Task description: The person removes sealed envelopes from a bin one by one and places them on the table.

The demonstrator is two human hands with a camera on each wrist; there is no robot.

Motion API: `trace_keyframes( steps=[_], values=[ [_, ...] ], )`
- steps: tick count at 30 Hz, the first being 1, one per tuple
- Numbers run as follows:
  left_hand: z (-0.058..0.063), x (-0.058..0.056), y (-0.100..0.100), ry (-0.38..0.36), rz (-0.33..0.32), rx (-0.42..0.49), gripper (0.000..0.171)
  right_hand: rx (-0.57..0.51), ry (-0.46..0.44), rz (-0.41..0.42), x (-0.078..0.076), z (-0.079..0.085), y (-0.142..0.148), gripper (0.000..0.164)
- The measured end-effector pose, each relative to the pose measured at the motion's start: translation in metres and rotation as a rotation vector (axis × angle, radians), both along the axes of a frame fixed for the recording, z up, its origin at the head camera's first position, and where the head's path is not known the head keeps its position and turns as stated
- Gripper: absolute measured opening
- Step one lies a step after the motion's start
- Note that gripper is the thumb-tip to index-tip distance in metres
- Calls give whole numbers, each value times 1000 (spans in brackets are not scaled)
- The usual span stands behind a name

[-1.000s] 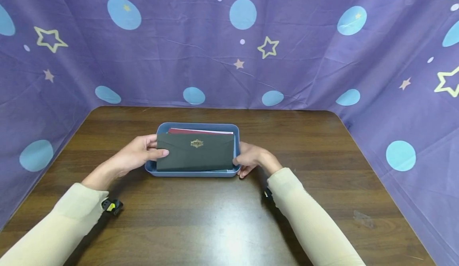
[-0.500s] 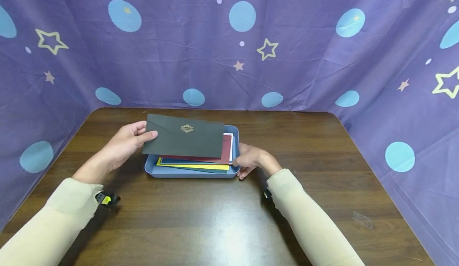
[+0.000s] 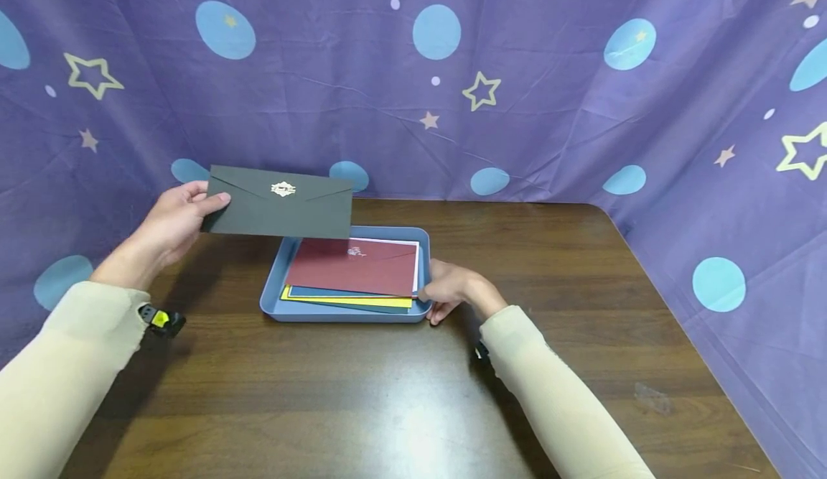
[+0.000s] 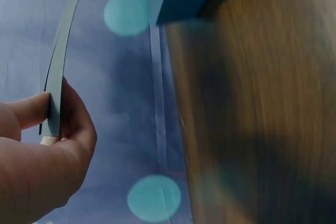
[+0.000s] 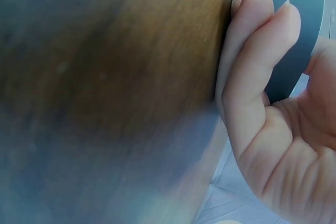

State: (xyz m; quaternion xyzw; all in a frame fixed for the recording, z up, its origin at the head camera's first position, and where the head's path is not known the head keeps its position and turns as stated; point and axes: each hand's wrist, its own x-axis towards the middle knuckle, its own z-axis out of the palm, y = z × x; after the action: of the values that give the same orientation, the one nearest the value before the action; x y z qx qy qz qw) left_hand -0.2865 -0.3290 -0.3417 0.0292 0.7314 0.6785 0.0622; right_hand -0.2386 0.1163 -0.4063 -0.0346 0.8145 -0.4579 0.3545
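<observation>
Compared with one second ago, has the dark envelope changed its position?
Yes, the dark envelope has moved up and leftward in the head view, against the table.

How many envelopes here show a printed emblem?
2: a dark green envelope held in the left hand, and a red envelope lying in the blue tray. Papers beneath the red one could hide more.

Table [image 3: 310, 386]: brown, wood-grained, far corners rounded; glossy surface shows a bright glare toward the near side. One blue tray [image 3: 349, 317] sits upright on it, left of centre. A faint translucent patch [image 3: 652, 397], nature unclear, marks the right side.
</observation>
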Motion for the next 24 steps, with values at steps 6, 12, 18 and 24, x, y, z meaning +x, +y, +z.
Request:
trace_keyframes(
  steps=[6, 12, 18, 24],
  values=[
    [3, -9, -27, -28, 46, 30, 25, -4, 5, 0, -1, -1, 0, 27],
    [6, -20, -50, -49, 97, -27, 23, 1, 4, -6, -2, -1, 1, 26],
    [3, -28, -69, -50, 144, -193, 31, 1, 15, -12, 0, -2, 3, 26],
    [-4, -37, -80, -59, 176, -34, 12, 1, 26, -24, 2, -2, 4, 20]
  ],
)
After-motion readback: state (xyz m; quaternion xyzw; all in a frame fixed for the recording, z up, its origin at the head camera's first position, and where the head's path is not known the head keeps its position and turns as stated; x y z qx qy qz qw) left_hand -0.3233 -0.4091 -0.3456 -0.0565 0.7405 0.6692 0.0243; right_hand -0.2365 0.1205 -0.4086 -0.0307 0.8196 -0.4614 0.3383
